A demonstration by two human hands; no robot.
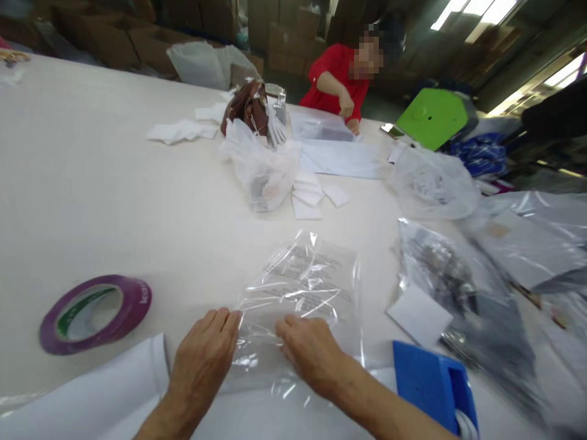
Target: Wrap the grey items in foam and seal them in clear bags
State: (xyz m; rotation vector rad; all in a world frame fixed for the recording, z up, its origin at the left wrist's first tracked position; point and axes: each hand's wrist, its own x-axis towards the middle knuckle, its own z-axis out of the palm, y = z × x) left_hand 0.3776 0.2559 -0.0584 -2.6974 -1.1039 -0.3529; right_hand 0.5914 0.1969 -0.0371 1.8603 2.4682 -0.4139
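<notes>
In front of me lies a clear plastic bag [316, 287] with small printed text, creased and shiny under the light. My left hand [206, 342] has its fingers curled closed at the bag's left edge, apparently gripping the film. Resting on the middle of the bag, my right hand [312, 348] is closed too, with the fingers bent onto the plastic; their tips are partly hidden. Beside my left wrist is a folded white sheet [105, 391]. A roll of purple tape [131, 315] lies farther left.
A blue holder [422, 385] stands right of my right forearm, near a white card [419, 315] and a filled plastic bag [440, 263]. Across the table are a brown bag [245, 110], a crumpled white bag [261, 165] and paper pieces [307, 195]. A person in red [334, 73] works opposite.
</notes>
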